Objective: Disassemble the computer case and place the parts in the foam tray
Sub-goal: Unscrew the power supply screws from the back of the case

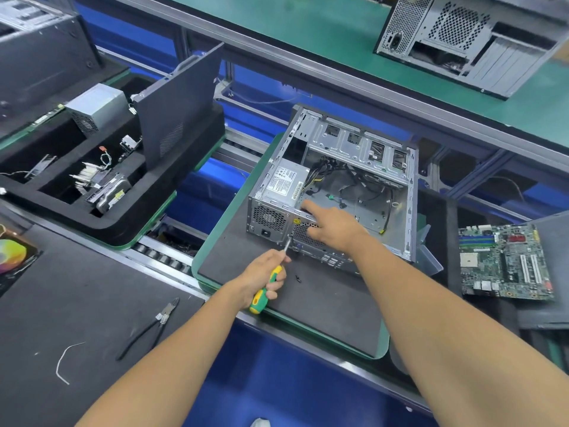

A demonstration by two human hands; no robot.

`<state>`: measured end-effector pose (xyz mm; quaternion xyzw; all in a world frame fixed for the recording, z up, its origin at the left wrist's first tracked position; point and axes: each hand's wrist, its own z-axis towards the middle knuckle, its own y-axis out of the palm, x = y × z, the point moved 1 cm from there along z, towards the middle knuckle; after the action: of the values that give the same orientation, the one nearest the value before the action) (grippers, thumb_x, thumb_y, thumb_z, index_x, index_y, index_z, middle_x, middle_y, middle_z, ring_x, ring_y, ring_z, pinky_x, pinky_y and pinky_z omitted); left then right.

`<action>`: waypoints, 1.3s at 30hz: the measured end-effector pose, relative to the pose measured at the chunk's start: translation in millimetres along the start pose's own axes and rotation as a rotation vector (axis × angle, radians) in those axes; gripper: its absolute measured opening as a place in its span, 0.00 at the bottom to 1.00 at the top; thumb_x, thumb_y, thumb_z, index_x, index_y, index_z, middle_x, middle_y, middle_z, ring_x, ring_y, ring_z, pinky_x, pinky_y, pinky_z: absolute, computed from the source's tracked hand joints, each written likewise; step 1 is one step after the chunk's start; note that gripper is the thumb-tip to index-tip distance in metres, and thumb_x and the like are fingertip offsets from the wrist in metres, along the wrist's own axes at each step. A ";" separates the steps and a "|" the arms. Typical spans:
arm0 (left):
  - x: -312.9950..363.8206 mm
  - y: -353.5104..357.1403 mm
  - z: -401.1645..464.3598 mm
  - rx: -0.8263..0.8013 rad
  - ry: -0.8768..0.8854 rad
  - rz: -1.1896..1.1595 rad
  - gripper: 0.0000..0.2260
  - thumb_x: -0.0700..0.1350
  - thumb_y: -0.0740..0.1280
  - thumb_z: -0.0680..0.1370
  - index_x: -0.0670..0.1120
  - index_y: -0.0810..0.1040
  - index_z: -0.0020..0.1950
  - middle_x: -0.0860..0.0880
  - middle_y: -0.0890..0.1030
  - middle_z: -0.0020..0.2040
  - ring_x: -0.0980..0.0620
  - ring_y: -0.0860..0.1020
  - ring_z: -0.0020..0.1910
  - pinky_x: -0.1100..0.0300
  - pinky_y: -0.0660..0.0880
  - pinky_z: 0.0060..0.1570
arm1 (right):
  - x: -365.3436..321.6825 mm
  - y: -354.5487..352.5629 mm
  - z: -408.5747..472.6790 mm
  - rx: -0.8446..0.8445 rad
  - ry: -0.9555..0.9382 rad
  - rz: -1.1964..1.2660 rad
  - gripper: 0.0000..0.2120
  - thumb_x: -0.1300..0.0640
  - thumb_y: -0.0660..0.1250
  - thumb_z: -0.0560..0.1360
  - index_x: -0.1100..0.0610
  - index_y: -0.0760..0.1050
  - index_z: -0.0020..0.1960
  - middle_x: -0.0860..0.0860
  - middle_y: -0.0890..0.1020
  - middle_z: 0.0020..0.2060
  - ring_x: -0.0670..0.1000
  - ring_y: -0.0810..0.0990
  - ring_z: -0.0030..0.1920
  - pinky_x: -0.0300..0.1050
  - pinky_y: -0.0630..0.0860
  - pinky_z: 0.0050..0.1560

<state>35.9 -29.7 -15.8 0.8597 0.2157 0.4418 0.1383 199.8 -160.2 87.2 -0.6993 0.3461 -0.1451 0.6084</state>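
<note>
Our left hand [264, 274] grips a green-and-yellow screwdriver [267, 286], its tip at the rear panel of the open computer case [335, 186] lying on the dark pallet mat [308, 309]. Our right hand [332, 224] rests on the case's rear edge, forefinger straight beside the power supply [284, 183]. The foam tray [107, 217] sits well left, holding parts. A motherboard [505, 261] lies to the right, a loose screw [297, 278] near the screwdriver

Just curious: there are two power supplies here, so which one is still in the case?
The labelled power supply by the right hand; the other power supply already sits in the foam tray.
</note>
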 end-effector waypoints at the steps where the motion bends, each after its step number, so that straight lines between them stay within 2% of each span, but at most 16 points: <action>1: 1.4 -0.2 -1.3 0.016 -0.001 0.024 0.14 0.54 0.66 0.83 0.46 0.68 0.58 0.47 0.71 0.35 0.54 0.61 0.26 0.64 0.60 0.22 | 0.0 -0.5 0.0 0.002 -0.004 0.001 0.20 0.55 0.64 0.77 0.43 0.61 0.65 0.50 0.72 0.28 0.50 0.71 0.29 0.46 0.61 0.30; 3: 1.5 0.7 -4.2 0.051 -0.013 0.073 0.23 0.51 0.74 0.79 0.47 0.62 0.62 0.46 0.73 0.40 0.54 0.66 0.28 0.62 0.64 0.23 | 0.1 -0.6 -0.4 0.004 -0.010 0.002 0.20 0.55 0.64 0.77 0.43 0.61 0.65 0.50 0.72 0.28 0.50 0.71 0.29 0.46 0.62 0.30; 5: -1.8 1.7 -6.1 0.078 -0.018 0.134 0.29 0.43 0.76 0.76 0.49 0.58 0.63 0.44 0.71 0.50 0.54 0.70 0.30 0.62 0.71 0.28 | 0.5 -0.2 -1.2 0.003 -0.010 0.003 0.20 0.55 0.64 0.77 0.43 0.60 0.63 0.50 0.72 0.29 0.51 0.72 0.30 0.46 0.62 0.30; 7: -5.7 1.3 -6.4 0.110 0.029 0.185 0.26 0.37 0.74 0.77 0.48 0.58 0.61 0.42 0.67 0.55 0.53 0.73 0.28 0.62 0.75 0.31 | 0.7 -0.2 -0.9 0.002 -0.014 0.006 0.20 0.55 0.64 0.77 0.43 0.60 0.63 0.51 0.72 0.29 0.52 0.72 0.30 0.46 0.62 0.30; 9: -7.0 3.5 -7.8 0.128 0.082 0.217 0.22 0.35 0.73 0.77 0.47 0.61 0.58 0.41 0.68 0.53 0.52 0.73 0.28 0.61 0.75 0.31 | 1.2 0.1 -1.0 0.006 -0.013 0.019 0.20 0.55 0.65 0.77 0.43 0.61 0.64 0.50 0.72 0.29 0.51 0.72 0.30 0.46 0.62 0.30; 11: -8.3 5.1 -8.0 0.168 0.147 0.224 0.18 0.36 0.74 0.77 0.45 0.64 0.53 0.41 0.70 0.50 0.50 0.73 0.29 0.59 0.75 0.32 | 2.3 0.0 -0.6 0.013 -0.011 0.031 0.20 0.54 0.65 0.77 0.43 0.61 0.64 0.48 0.71 0.30 0.49 0.72 0.31 0.46 0.61 0.30; 15: -13.2 3.3 -12.3 0.300 0.231 0.204 0.13 0.40 0.77 0.75 0.44 0.72 0.49 0.40 0.75 0.49 0.48 0.79 0.40 0.56 0.79 0.36 | 2.6 1.1 1.0 0.014 -0.008 0.035 0.20 0.53 0.66 0.77 0.42 0.61 0.64 0.48 0.71 0.29 0.49 0.72 0.30 0.46 0.62 0.30; 18: -17.0 1.7 -16.6 0.316 0.243 0.197 0.11 0.44 0.77 0.76 0.45 0.77 0.51 0.42 0.80 0.47 0.51 0.83 0.41 0.55 0.80 0.35 | 2.7 2.4 0.8 0.020 -0.007 0.032 0.20 0.53 0.66 0.77 0.42 0.61 0.64 0.47 0.70 0.28 0.48 0.71 0.30 0.46 0.60 0.30; 23: -26.7 6.9 -17.9 0.268 0.177 0.039 0.11 0.51 0.72 0.80 0.47 0.80 0.59 0.45 0.84 0.54 0.47 0.87 0.49 0.56 0.79 0.33 | 2.9 2.1 1.3 0.024 -0.005 0.023 0.20 0.53 0.66 0.77 0.42 0.61 0.64 0.48 0.71 0.29 0.48 0.71 0.30 0.45 0.61 0.30; 25: -28.3 9.5 -17.8 0.240 0.138 -0.014 0.13 0.55 0.65 0.83 0.48 0.81 0.60 0.46 0.86 0.52 0.47 0.87 0.48 0.58 0.78 0.31 | 3.0 1.8 1.3 0.020 -0.005 0.020 0.20 0.53 0.66 0.77 0.42 0.61 0.64 0.48 0.71 0.29 0.49 0.71 0.30 0.46 0.61 0.30; 28: -23.7 7.6 -17.2 0.220 0.112 -0.004 0.16 0.56 0.61 0.85 0.47 0.79 0.62 0.46 0.87 0.50 0.51 0.85 0.39 0.60 0.76 0.30 | 3.3 1.5 0.7 0.016 -0.003 0.019 0.20 0.53 0.65 0.77 0.42 0.61 0.64 0.49 0.71 0.29 0.50 0.72 0.30 0.46 0.61 0.30; 31: -18.5 4.4 -17.1 0.235 0.075 -0.056 0.15 0.54 0.63 0.84 0.42 0.72 0.57 0.43 0.87 0.51 0.51 0.81 0.34 0.59 0.74 0.29 | 2.6 1.3 0.4 0.018 -0.008 0.027 0.20 0.54 0.65 0.77 0.42 0.61 0.64 0.49 0.71 0.28 0.50 0.71 0.29 0.46 0.62 0.30; 33: -14.0 4.3 -17.7 0.239 0.092 -0.055 0.14 0.53 0.67 0.83 0.43 0.68 0.54 0.40 0.86 0.49 0.50 0.77 0.32 0.58 0.72 0.27 | 2.4 0.8 0.2 0.019 -0.010 0.030 0.20 0.54 0.65 0.77 0.42 0.61 0.64 0.49 0.71 0.28 0.50 0.71 0.29 0.46 0.62 0.30; 36: -10.1 6.5 -18.8 0.263 0.148 0.031 0.18 0.48 0.77 0.76 0.46 0.67 0.50 0.43 0.82 0.43 0.51 0.76 0.30 0.59 0.69 0.25 | 2.0 0.5 -0.2 0.021 -0.015 0.026 0.20 0.54 0.65 0.77 0.42 0.61 0.64 0.50 0.70 0.27 0.50 0.70 0.28 0.46 0.62 0.30; 39: -12.7 6.9 -17.7 0.372 0.164 0.034 0.20 0.43 0.80 0.72 0.46 0.67 0.45 0.45 0.80 0.41 0.51 0.78 0.31 0.59 0.72 0.26 | 2.1 0.2 -0.4 0.020 -0.014 0.020 0.20 0.54 0.65 0.77 0.42 0.61 0.64 0.50 0.71 0.28 0.50 0.70 0.29 0.46 0.61 0.30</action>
<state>16.6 -41.1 -11.6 0.8353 0.2895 0.4650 -0.0483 200.9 -161.8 86.7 -0.6906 0.3473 -0.1376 0.6193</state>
